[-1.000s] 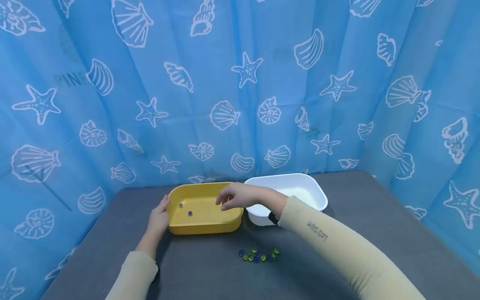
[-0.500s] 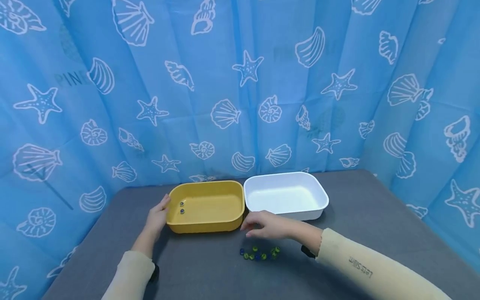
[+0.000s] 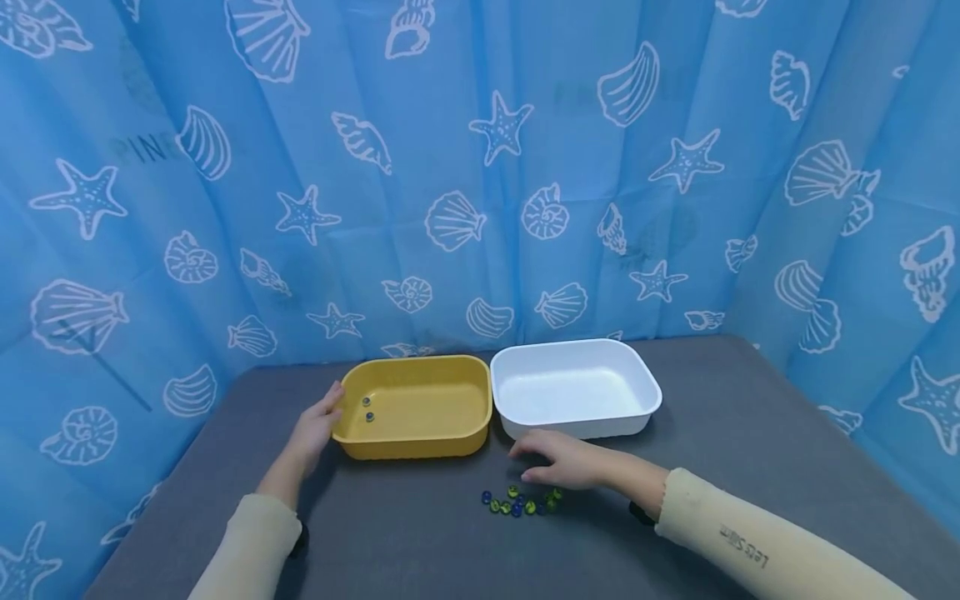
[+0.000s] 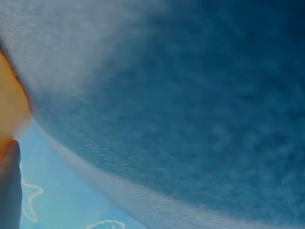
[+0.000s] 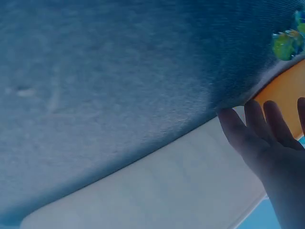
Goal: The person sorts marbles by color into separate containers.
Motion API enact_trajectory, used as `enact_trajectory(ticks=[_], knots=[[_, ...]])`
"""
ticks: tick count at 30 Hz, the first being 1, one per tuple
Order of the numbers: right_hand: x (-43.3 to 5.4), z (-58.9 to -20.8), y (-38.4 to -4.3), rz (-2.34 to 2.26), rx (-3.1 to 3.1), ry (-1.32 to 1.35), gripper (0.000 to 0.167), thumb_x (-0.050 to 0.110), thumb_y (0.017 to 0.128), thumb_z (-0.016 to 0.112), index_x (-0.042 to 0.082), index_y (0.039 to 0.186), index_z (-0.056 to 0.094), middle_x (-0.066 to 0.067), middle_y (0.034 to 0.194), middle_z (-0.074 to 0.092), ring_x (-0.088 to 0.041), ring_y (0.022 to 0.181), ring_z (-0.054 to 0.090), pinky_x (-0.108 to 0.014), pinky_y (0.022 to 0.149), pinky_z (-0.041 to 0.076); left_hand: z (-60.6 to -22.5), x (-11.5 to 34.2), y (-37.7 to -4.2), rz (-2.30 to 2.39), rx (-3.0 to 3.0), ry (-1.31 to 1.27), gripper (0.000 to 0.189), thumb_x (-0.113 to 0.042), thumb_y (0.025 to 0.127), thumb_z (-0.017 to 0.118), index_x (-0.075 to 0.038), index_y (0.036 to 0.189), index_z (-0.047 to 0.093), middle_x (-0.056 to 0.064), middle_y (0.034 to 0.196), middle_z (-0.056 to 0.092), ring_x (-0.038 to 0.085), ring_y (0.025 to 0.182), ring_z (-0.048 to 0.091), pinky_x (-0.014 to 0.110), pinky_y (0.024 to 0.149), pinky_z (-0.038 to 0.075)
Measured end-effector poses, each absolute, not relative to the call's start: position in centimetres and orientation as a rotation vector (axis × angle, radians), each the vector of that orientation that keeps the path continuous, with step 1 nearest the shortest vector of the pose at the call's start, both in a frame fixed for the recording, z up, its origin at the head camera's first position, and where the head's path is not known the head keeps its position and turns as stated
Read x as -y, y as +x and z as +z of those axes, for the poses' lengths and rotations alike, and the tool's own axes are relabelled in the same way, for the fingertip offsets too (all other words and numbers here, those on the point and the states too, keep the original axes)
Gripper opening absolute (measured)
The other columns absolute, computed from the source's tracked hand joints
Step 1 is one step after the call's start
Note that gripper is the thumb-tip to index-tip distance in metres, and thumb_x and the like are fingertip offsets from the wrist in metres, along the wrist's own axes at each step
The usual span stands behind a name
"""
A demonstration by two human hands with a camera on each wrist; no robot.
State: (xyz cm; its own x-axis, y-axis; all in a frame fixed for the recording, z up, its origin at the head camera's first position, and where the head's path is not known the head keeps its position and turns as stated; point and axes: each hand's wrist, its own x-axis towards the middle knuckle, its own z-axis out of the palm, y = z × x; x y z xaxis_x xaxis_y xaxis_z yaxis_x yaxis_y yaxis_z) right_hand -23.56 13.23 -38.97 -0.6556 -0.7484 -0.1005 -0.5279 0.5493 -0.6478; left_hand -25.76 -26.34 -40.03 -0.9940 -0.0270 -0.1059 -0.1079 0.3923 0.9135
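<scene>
My left hand [image 3: 315,425] rests at the left end of the yellow basin [image 3: 412,450], its fingers lying along the outer wall by the rim. Two small blue marbles [image 3: 370,417] sit in that basin near its left side. In the left wrist view only one finger [image 4: 9,186] shows, against the yellow wall. My right hand [image 3: 562,460] hovers with loosely bent fingers and nothing in them, just behind a cluster of blue and yellow-green glass marbles [image 3: 530,507] on the grey tabletop. In the right wrist view its fingers are spread apart.
A white basin [image 3: 581,429] stands right of the yellow one, their rims close together, and the right hand overlaps its front wall. Behind the grey table [image 3: 405,533] hangs a blue curtain [image 3: 360,250] with white seashell prints.
My right hand has gone from over the yellow basin to the right and toward me, near the marble cluster. One blue marble in the basin has rolled left. The left hand stays at the basin.
</scene>
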Motion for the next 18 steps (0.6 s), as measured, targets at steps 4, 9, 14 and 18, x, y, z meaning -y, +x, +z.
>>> enact_trajectory(ticks=[4, 9, 14, 18], knots=[[-13.66, -39.10, -23.71, -0.834, -2.418, -1.012, 0.031, 0.016, 0.095, 0.064, 0.003, 0.122, 0.062, -0.005, 0.118, 0.060, -0.024, 0.112, 0.056, -0.045, 0.097, 0.046, -40.26, 26.72, -25.70, 1.737, -2.497, -0.079, 0.049, -0.004, 0.106, 0.028, 0.005, 0.151, 0.013, 0.012, 0.161, -0.006, 0.032, 0.146, -0.009, 0.048, 0.117, 0.003], [-13.98, -39.08, -23.88, -0.848, -2.421, -0.987, 0.031, 0.016, 0.094, 0.064, 0.002, 0.122, 0.062, -0.008, 0.119, 0.061, -0.027, 0.114, 0.056, -0.049, 0.097, 0.045, -40.36, 26.98, -25.67, 1.774, -2.433, -0.058, 0.051, -0.006, 0.106, 0.028, 0.002, 0.152, 0.009, 0.009, 0.160, -0.010, 0.031, 0.145, -0.012, 0.048, 0.117, 0.003], [-13.98, -39.00, -23.87, -0.841, -2.422, -0.976, 0.033, 0.017, 0.094, 0.065, 0.003, 0.123, 0.062, -0.008, 0.120, 0.062, -0.027, 0.114, 0.056, -0.049, 0.098, 0.045, -40.12, 26.98, -25.69, 1.724, -2.451, -0.061, 0.051, -0.006, 0.106, 0.027, 0.001, 0.153, 0.007, 0.008, 0.160, -0.011, 0.031, 0.145, -0.013, 0.050, 0.117, 0.004], [-14.03, -39.08, -23.94, -0.847, -2.416, -0.970, 0.033, 0.018, 0.094, 0.065, 0.002, 0.123, 0.061, -0.009, 0.120, 0.062, -0.028, 0.114, 0.056, -0.050, 0.098, 0.045, -39.83, 26.74, -25.69, 1.668, -2.491, -0.084, 0.051, -0.006, 0.106, 0.027, 0.001, 0.152, 0.007, 0.009, 0.160, -0.011, 0.032, 0.145, -0.013, 0.050, 0.117, 0.003]])
